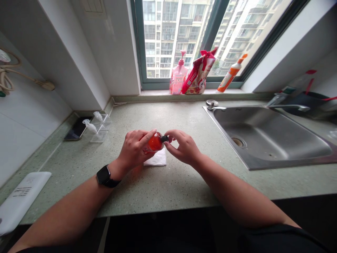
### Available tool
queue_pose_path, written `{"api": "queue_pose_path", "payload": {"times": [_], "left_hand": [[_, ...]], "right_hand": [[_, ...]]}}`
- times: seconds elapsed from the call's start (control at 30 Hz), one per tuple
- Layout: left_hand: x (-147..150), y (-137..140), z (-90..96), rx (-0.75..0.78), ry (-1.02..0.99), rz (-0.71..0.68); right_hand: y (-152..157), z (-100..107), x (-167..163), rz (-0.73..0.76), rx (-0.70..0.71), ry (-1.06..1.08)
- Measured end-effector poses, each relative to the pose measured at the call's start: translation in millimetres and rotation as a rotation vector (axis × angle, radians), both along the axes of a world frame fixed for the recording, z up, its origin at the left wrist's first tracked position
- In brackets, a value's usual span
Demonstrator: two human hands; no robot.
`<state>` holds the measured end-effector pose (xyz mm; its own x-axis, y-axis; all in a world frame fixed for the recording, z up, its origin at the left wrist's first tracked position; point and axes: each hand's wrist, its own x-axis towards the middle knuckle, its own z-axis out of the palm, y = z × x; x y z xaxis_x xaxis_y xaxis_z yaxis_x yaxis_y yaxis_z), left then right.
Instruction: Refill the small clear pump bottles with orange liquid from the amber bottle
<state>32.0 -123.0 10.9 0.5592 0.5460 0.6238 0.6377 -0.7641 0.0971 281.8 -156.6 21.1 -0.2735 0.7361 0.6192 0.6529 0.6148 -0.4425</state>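
Observation:
My left hand [134, 146] is wrapped round a clear bottle of orange-red liquid [155, 142], which is tilted with its neck toward the right. The thumb and fingers of my right hand [183, 146] pinch the bottle's black cap [164, 138]. Whether the cap is loose or tight I cannot tell. Below the bottle, a folded white tissue [158, 159] lies on the speckled counter [168, 186]. A black watch [105, 176] is on my left wrist.
Two small clear pump dispensers [98, 135] stand at the left, beside a dark phone [76, 129]. A white device [22, 198] lies at the near left edge. The steel sink [263, 133] is to the right. A pink pump bottle [178, 77], red bag [200, 75] and orange bottle [230, 77] line the windowsill.

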Motion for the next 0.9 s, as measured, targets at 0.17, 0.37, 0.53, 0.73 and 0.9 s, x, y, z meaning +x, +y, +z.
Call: {"api": "queue_pose_path", "payload": {"times": [0.17,0.37,0.53,0.73,0.9], "left_hand": [[1,-2,3.2,-0.033,0.009,0.013],[2,-5,17.2,-0.108,0.041,-0.074],[16,0,38.0,-0.216,0.0,-0.121],[48,25,53.9,-0.331,-0.082,-0.238],[71,46,49.4,-0.425,-0.223,-0.25]], "right_hand": [[1,-1,2,0.168,0.081,0.047],[2,1,7,0.186,0.186,0.048],[3,13,15,0.182,0.288,0.127],[14,25,36,0.116,0.331,0.179],[38,20,70,0.005,0.263,0.256]]}}
